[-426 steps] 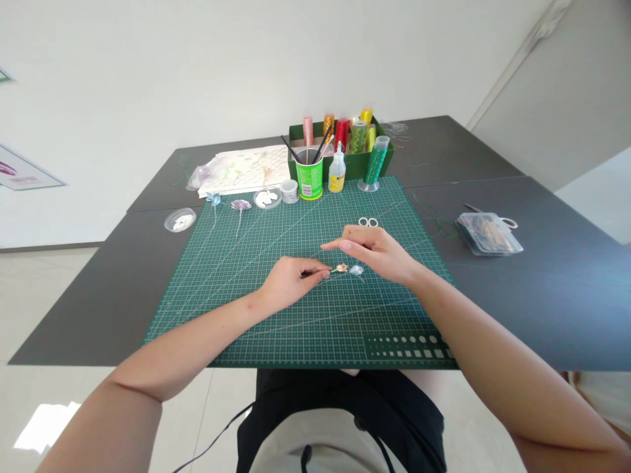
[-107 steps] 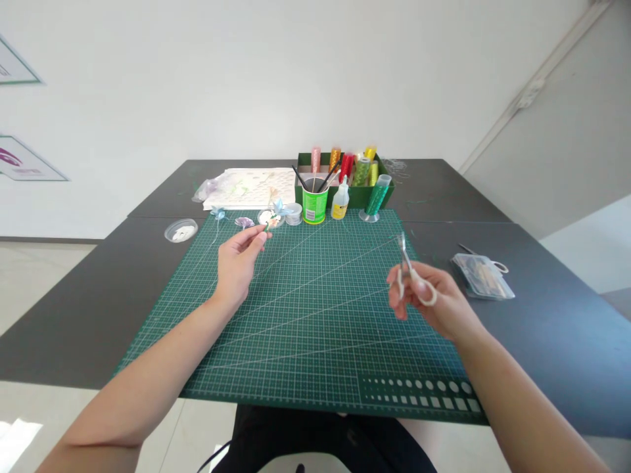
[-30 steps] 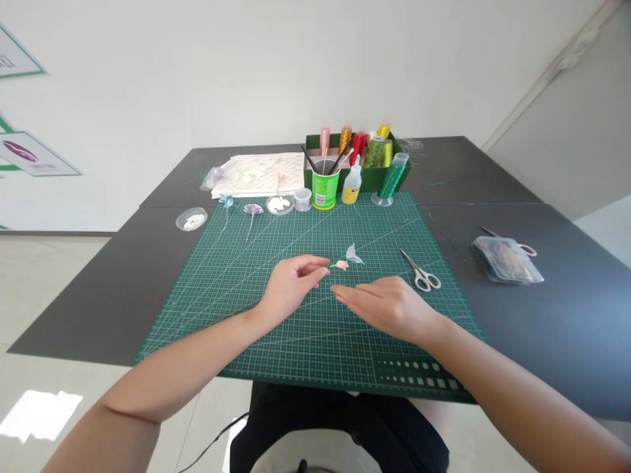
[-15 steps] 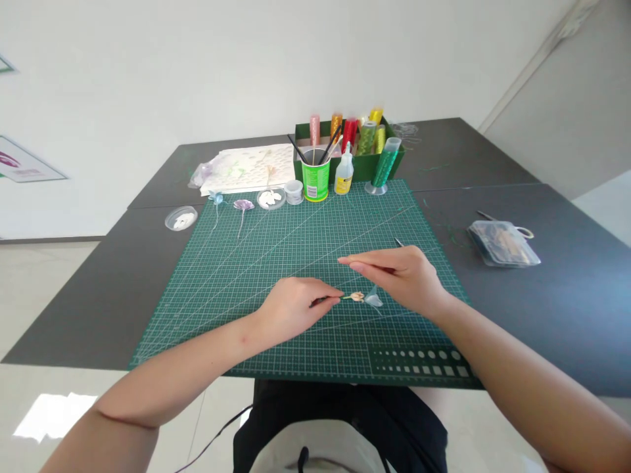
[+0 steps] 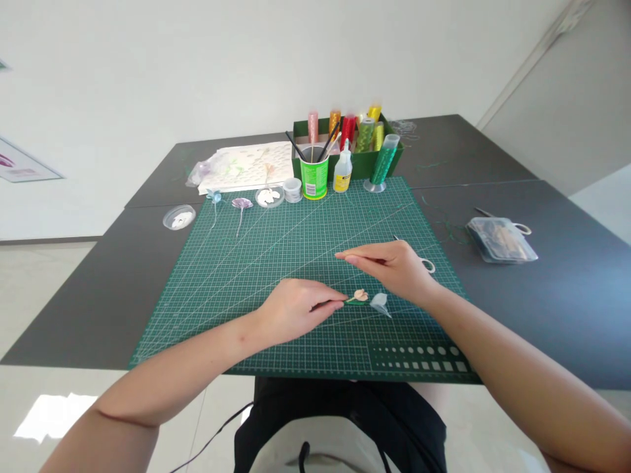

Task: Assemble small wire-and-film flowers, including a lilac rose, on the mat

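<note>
Your left hand (image 5: 300, 305) pinches the peach flower (image 5: 361, 295) by its stem, near the bench's (image 5: 552, 315) front edge; grip lightly, sparing the petals. Whether your right hand (image 5: 397, 269), fingertips close together, holds anything, I cannot tell.

Peach flower (image 5: 361, 295) by its stem in left hand (image 5: 298, 309), pale-blue flower (image 5: 379, 301) just beside, right hand (image 5: 394, 266) near.

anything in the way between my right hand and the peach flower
Nothing visible stands between the right hand and the peach flower, which the left hand holds. The pale blue flower lies to the right of the peach one, and the scissors are partly hidden behind the right hand.
</note>
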Motion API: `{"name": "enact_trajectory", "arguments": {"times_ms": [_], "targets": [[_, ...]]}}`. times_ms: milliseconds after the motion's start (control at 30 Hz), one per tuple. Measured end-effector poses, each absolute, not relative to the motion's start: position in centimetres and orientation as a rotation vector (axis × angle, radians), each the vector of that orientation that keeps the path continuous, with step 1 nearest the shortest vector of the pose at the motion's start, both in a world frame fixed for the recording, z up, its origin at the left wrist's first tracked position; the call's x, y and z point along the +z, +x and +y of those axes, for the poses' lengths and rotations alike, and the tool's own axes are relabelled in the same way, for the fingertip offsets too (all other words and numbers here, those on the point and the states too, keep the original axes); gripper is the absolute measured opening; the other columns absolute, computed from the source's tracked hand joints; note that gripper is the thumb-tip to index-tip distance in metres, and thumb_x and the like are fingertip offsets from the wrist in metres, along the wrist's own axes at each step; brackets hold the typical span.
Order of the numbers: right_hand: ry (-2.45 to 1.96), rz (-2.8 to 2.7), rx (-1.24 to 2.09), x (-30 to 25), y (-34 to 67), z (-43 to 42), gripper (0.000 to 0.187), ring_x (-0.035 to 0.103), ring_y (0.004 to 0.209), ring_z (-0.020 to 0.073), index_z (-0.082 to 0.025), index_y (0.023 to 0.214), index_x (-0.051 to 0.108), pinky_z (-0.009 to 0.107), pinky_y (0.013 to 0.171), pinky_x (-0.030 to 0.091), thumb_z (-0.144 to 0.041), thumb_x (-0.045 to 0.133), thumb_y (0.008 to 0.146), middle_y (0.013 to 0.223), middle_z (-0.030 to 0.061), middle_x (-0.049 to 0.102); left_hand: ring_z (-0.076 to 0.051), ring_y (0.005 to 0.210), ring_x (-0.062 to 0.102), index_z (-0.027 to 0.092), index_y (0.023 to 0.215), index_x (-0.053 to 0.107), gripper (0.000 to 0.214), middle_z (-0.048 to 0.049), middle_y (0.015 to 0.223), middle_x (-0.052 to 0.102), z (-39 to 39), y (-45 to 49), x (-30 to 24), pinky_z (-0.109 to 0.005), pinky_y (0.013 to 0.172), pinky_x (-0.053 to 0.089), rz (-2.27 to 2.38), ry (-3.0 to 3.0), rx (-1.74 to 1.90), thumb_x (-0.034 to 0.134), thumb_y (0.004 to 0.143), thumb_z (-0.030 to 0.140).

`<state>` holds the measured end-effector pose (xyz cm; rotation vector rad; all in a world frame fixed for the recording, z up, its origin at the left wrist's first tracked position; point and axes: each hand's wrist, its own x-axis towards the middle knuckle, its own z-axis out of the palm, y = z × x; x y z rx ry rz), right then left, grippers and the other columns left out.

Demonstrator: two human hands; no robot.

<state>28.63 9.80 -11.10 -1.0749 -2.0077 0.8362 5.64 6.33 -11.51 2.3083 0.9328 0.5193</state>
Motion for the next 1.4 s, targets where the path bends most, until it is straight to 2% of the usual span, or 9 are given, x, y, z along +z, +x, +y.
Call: {"name": "enact_trajectory", "arguments": {"times_ms": [200,433,500,567,633,800,1033,1233,1400], "targets": [[-1.113,-1.978,0.788,-11.3,28.8,10.2,0.025,0.079,0.102,0.0257,-0.023,0.103,0.084,0.037,0.091,0.065,-0.032,0.062,0.098,0.108,0.0038,0.083,-0.019,0.088,0.078,0.025,0.113,0.08,0.024,-0.0028,0.101,0.082,6.5,5.4,-11.6,-0.029,0.077,0.059,0.96,2.324,0.646,0.059,0.101,0.029],[-1.134,-2.12,0.735,-12.3,29.7,11.0,0.026,0.079,0.1,0.0259,-0.024,0.105,0.084,0.036,0.086,0.062,-0.034,0.06,0.098,0.107,0.0047,0.083,-0.018,0.08,0.077,0.025,0.109,0.081,0.021,-0.0023,0.096,0.082,6.4,5.3,-11.3,-0.028,0.078,0.06,1.061,2.256,0.832,0.063,0.1,0.029],[-1.146,-2.187,0.743,-12.6,29.9,11.3,0.027,0.079,0.084,0.0231,-0.022,0.098,0.084,0.032,0.073,0.06,-0.035,0.06,0.098,0.093,0.0041,0.084,-0.017,0.076,0.076,0.024,0.106,0.081,0.019,-0.0022,0.093,0.082,6.6,5.2,-11.2,-0.028,0.075,0.06,1.15,2.227,0.908,0.064,0.099,0.029],[-1.203,-2.245,0.725,-12.6,29.9,11.4,0.033,0.071,0.062,0.0179,-0.02,0.085,0.083,0.027,0.058,0.051,-0.038,0.059,0.098,0.069,0.0012,0.078,-0.017,0.075,0.076,0.024,0.105,0.081,0.019,-0.0024,0.093,0.082,6.8,5.0,-11.2,-0.028,0.073,0.059,1.24,2.22,0.98,0.064,0.098,0.03],[-1.212,-2.295,0.74,-12.5,29.7,11.3,0.034,0.064,0.053,0.0148,-0.02,0.082,0.083,0.026,0.052,0.044,-0.039,0.059,0.098,0.059,-0.001,0.073,-0.018,0.078,0.076,0.023,0.107,0.08,0.021,-0.0029,0.096,0.082,7.2,4.8,-11.2,-0.029,0.074,0.059,1.313,2.217,1.045,0.064,0.099,0.031],[-1.03,-2.346,0.964,-12.1,29.2,10.6,0.025,0.073,0.068,0.0169,-0.023,0.1,0.084,0.026,0.059,0.051,-0.032,0.061,0.098,0.09,0.0011,0.084,-0.019,0.081,0.077,0.022,0.115,0.079,0.024,-0.003,0.098,0.082,8.1,4.5,-11.5,-0.029,0.075,0.058,1.37,2.126,1.092,0.063,0.098,0.03],[-0.889,-2.443,1.049,-11.7,28.7,9.6,0.021,0.075,0.065,0.0162,-0.023,0.1,0.085,0.026,0.059,0.052,-0.027,0.064,0.098,0.088,0.0003,0.084,-0.019,0.078,0.076,0.025,0.107,0.081,0.021,-0.0005,0.093,0.082,8.7,4.4,-11.8,-0.029,0.073,0.057,1.412,2.053,1.016,0.063,0.098,0.031],[-0.748,-2.424,1.161,-11.0,28.5,9.1,0.02,0.08,0.084,0.0195,-0.019,0.104,0.084,0.027,0.07,0.058,-0.026,0.066,0.097,0.102,0.0049,0.084,-0.018,0.079,0.077,0.025,0.107,0.081,0.019,0.0006,0.095,0.082,8.8,4.6,-12.4,-0.027,0.073,0.056,1.409,2.092,0.928,0.065,0.097,0.028],[-0.601,-2.368,1.178,-10.7,28.7,9.0,0.024,0.078,0.074,0.0164,-0.016,0.113,0.081,0.024,0.062,0.056,-0.028,0.067,0.098,0.098,0.007,0.084,-0.018,0.082,0.077,0.026,0.106,0.081,0.018,0.0018,0.097,0.082,8.3,4.9,-12.8,-0.026,0.072,0.057,1.365,2.191,0.769,0.064,0.098,0.024]]}}
